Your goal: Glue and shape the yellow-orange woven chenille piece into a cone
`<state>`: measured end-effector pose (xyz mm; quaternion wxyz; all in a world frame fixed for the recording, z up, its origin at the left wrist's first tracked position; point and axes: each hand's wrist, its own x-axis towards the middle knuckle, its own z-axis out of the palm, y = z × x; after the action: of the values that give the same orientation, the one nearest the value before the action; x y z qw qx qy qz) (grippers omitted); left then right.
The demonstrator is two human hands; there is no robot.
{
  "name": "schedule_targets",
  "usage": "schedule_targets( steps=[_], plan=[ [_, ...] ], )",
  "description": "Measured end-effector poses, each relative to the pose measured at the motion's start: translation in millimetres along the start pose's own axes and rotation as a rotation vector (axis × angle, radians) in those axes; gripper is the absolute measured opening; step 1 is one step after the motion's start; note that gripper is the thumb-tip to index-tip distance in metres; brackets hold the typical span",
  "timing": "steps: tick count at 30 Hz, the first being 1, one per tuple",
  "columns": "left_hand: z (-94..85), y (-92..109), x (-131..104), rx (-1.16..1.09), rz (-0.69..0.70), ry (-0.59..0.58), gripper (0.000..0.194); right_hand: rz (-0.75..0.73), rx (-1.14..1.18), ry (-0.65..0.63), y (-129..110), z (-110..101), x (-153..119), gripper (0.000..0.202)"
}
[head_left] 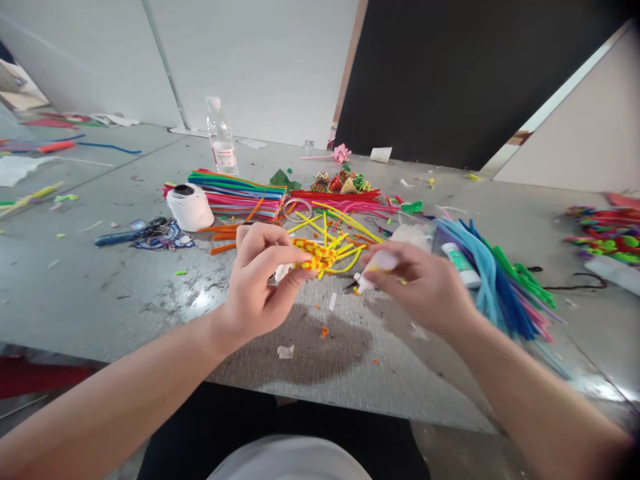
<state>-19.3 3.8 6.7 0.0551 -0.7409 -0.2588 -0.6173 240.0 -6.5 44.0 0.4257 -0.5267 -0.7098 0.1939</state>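
Between the thumb and fingers of my left hand (263, 280) is a yellow and orange pipe-cleaner piece (315, 257), raised above the table. Loose yellow stems stick out of its right side. My right hand (425, 283) is closed around a small white squeeze bottle (373, 275), tilted with its narrow tip down and to the left. The bottle is slightly blurred, and a short gap separates it from the pipe-cleaner piece. Behind the hands lie yellow pipe cleaners (350, 223) and a clear ring-shaped roll (297, 211).
Bundles of coloured pipe cleaners (240, 190) lie behind my left hand, others (500, 287) at the right. A white spool (190, 208), a water bottle (221, 143), dark-handled tools (133, 233) and a green-and-white tube (460, 265) are on the grey table (125, 307). Upright panels border its back.
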Motion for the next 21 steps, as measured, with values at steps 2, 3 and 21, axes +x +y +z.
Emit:
schedule_targets(
  steps=[2, 3, 21],
  plan=[
    [0.1, -0.5, 0.0, 0.001, 0.008, -0.003, 0.011, -0.026, 0.016, 0.228, 4.8, 3.7, -16.0, 0.016],
    [0.2, -0.8, 0.1, 0.007, 0.009, -0.002, 0.010, -0.043, 0.005, 0.278, 5.6, 5.0, -22.8, 0.016],
    [0.8, 0.7, -0.6, -0.003, -0.019, -0.028, 0.010, -0.063, 0.097, 0.132, 39.6, 31.3, -50.3, 0.033]
  ],
)
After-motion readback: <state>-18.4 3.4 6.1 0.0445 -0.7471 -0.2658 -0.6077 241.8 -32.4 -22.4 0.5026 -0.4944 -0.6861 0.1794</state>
